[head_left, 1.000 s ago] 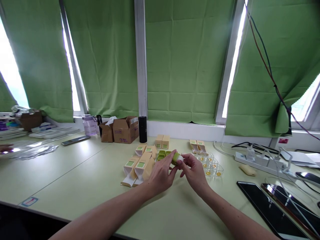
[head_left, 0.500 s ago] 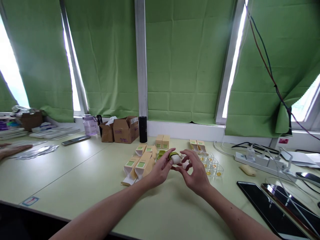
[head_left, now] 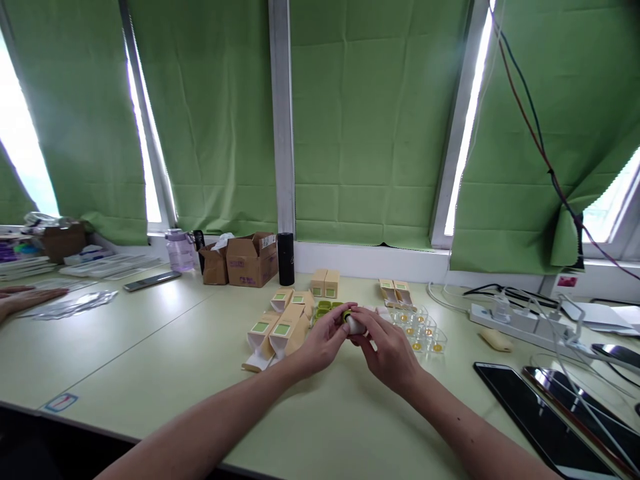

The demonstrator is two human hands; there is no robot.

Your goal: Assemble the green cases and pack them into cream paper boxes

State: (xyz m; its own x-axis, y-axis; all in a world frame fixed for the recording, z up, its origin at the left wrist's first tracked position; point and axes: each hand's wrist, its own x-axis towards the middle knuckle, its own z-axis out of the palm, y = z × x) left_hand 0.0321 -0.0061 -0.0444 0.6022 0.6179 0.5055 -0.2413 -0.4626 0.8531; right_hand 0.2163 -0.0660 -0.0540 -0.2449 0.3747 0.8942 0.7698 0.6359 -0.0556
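My left hand (head_left: 324,341) grips a small rounded white object with an olive-green rim (head_left: 355,325), just above the table. Its exact kind I cannot make out. Closed over the other side of the same object are the fingers of my right hand (head_left: 393,347). Olive-green square holders (head_left: 326,308) lie behind my left hand, partly hidden by it. To the left stand several tan cartons with green labels (head_left: 283,330), some with flaps open. Several clear little cups with yellow centres (head_left: 420,328) sit right of my right hand.
Farther back are two closed tan cartons (head_left: 325,284), a brown cardboard box (head_left: 251,260) and a black cylinder (head_left: 286,259). A power strip (head_left: 525,323) with cables and dark tablets (head_left: 533,413) lie right. Another person's hand (head_left: 33,299) rests by plastic bags (head_left: 75,304) left.
My right hand has moved left and its fingers have closed in on the white object beside my left fingers. The gap between the hands is gone; the other person's hand shifted slightly.
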